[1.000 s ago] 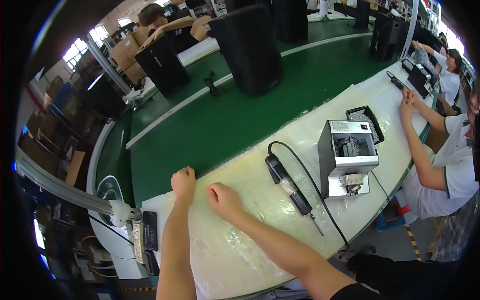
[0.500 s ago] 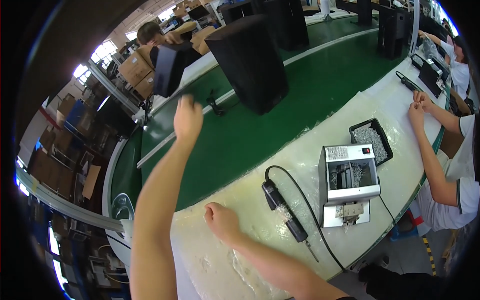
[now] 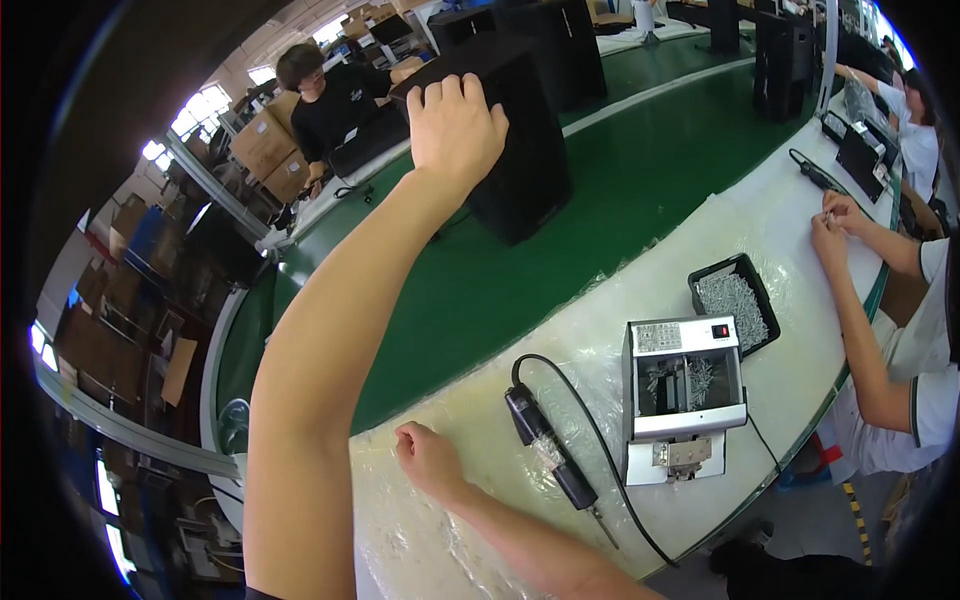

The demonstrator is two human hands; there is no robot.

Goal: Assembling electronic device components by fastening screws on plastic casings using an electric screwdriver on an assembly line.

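My left hand [image 3: 455,130] reaches far across to a tall black speaker cabinet [image 3: 525,170] standing on the green conveyor. Its fingers are spread over the cabinet's upper near edge, with the thumb apart at the right; whether they press on it I cannot tell. My right hand [image 3: 430,462] rests closed on the plastic-covered white worktop, and what its curled fingers may hold is hidden. Beside it lies a black electric screwdriver [image 3: 548,445] with a long bit and a cable. Right of that stands a metal screw feeder [image 3: 690,375] with loose screws inside.
A black tray [image 3: 735,300] of screws sits behind the feeder. To the right, a co-worker's hands [image 3: 835,220] meet above the same worktop. More speaker cabinets [image 3: 555,50] stand on the far side. Another person [image 3: 340,100] works across the conveyor near cardboard boxes [image 3: 265,145].
My left hand has moved right and upward onto the black cabinet. My right hand stays on the worktop. Across the conveyor, the person's raised black box is now lower and farther back.
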